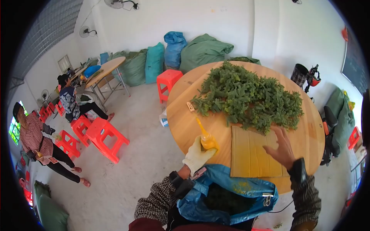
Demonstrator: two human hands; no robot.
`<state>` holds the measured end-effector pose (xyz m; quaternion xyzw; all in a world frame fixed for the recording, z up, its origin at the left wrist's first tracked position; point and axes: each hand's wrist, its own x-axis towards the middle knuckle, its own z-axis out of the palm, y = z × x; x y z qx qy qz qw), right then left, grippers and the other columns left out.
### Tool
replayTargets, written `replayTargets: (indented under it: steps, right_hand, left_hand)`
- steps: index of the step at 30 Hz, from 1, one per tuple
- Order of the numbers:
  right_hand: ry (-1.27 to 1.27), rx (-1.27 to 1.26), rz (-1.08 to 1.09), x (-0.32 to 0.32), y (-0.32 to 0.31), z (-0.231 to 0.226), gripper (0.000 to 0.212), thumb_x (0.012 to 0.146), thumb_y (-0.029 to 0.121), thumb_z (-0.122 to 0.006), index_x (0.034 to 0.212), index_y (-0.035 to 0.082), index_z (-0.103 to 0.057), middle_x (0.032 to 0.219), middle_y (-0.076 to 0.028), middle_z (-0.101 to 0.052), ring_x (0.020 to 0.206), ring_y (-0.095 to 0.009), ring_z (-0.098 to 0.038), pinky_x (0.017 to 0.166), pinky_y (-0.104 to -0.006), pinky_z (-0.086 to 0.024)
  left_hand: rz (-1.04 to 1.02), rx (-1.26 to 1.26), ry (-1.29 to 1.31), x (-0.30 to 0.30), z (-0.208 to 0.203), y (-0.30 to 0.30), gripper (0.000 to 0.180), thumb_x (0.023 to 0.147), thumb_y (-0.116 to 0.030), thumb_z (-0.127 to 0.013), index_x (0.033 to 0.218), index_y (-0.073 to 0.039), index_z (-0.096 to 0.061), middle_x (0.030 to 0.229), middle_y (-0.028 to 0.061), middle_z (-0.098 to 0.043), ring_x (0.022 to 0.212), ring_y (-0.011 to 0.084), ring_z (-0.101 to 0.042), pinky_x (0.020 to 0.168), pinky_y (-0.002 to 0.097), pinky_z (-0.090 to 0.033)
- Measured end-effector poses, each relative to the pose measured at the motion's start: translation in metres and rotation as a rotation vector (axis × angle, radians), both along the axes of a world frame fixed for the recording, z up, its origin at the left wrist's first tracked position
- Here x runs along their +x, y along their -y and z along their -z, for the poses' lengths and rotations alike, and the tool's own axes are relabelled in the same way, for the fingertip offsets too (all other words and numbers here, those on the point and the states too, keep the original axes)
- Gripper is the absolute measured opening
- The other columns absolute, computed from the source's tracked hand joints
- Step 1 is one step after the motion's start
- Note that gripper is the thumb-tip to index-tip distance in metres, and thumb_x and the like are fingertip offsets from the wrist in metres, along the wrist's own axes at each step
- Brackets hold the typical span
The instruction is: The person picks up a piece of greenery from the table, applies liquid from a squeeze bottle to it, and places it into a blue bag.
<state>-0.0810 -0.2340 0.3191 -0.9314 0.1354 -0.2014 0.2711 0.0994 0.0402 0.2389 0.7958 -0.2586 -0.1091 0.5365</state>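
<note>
In a whitish work glove, my left hand (197, 156) is closed around a yellow squeeze bottle (208, 141), whose narrow nozzle points up and away from me. My right hand (282, 151) is bare, with fingers spread, over the right side of a ribbed cardboard sheet (250, 152) stained yellow. Just beyond its fingertips lies a large heap of green artificial-looking sprigs (250, 96) on the round wooden table (181, 127). A blue bag (227, 173) hangs at the near table edge, with dark green stuff inside and a metal clip (267, 199) on its rim.
A small wooden piece (190, 106) lies left of the heap. Red stools (106, 136) stand to the left, where one person (42, 140) stands and another (79, 98) sits by a second table (108, 69). Stuffed sacks (204, 52) line the wall.
</note>
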Motion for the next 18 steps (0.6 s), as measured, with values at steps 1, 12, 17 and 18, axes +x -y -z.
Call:
replayTargets:
  steps: [1,12,17,18]
  right_hand:
    - [0.038,-0.221,-0.035,0.022,0.024,0.009,0.077,0.072,0.023,-0.078,0.137,0.007,-0.040,0.132,-0.018,-0.042,0.119,-0.036,-0.044,0.088,-0.0442,-0.048]
    - [-0.170,-0.416,0.083,0.282,0.106,0.036,0.096,0.072,0.055,-0.075,0.150,0.024,-0.028,0.154,-0.023,-0.015,0.138,-0.046,-0.021,0.098,-0.0618,-0.041]
    - [-0.263,-0.313,0.116,0.354,0.154,0.106,0.104,0.062,0.060,-0.077,0.149,0.028,-0.030,0.154,-0.029,-0.016,0.132,-0.053,-0.031,0.101,-0.0620,-0.038]
    - [-0.294,-0.227,0.099,0.365,0.162,0.116,0.102,0.063,0.064,-0.075,0.148,0.027,-0.032,0.153,-0.030,-0.019,0.131,-0.054,-0.033,0.103,-0.0612,-0.035]
  left_hand:
    - [-0.019,-0.022,0.006,0.014,0.010,0.005,0.055,0.079,-0.017,-0.073,0.126,-0.003,-0.049,0.111,0.0100,-0.065,0.105,0.0188,-0.063,0.091,0.0325,-0.050]
    - [-0.041,-0.013,0.091,0.040,0.029,0.013,0.056,0.076,-0.025,-0.077,0.122,-0.005,-0.053,0.108,0.0157,-0.066,0.104,0.0293,-0.065,0.088,0.0375,-0.051]
    - [-0.024,-0.071,0.035,0.043,0.033,0.013,0.057,0.076,-0.023,-0.077,0.123,-0.004,-0.053,0.107,0.0151,-0.066,0.102,0.0276,-0.065,0.087,0.0361,-0.051]
    - [-0.010,-0.099,0.018,0.042,0.034,0.014,0.057,0.075,-0.023,-0.077,0.123,-0.004,-0.052,0.107,0.0150,-0.066,0.101,0.0273,-0.065,0.087,0.0359,-0.051]
